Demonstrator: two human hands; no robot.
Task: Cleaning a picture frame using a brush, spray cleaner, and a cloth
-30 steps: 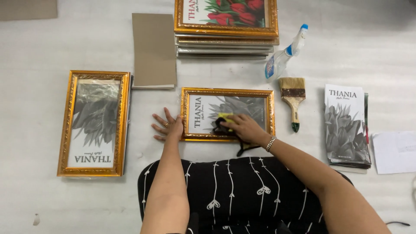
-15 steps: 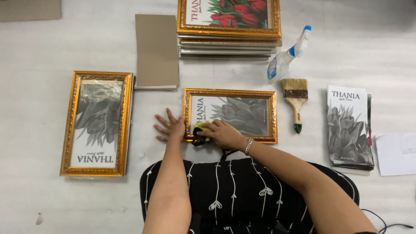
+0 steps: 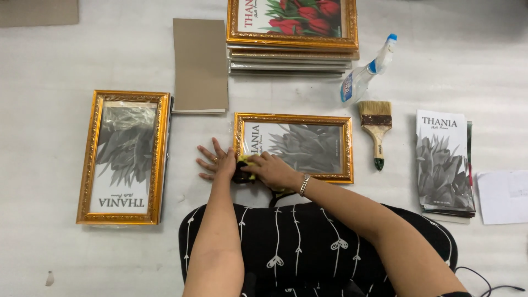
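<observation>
Sliding left since 1 second ago, right hand [image 3: 272,169] clenches a yellow-black cloth [image 3: 242,169] at the gold rectangular picture frame's [image 3: 294,147] 8 o'clock corner; left hand [image 3: 215,163] lies flat, released, beside it.

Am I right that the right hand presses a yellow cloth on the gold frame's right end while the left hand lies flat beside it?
Not quite: the head view shows the right hand pressing the yellow cloth at the gold frame's left end. The left hand does lie flat beside it.
</observation>
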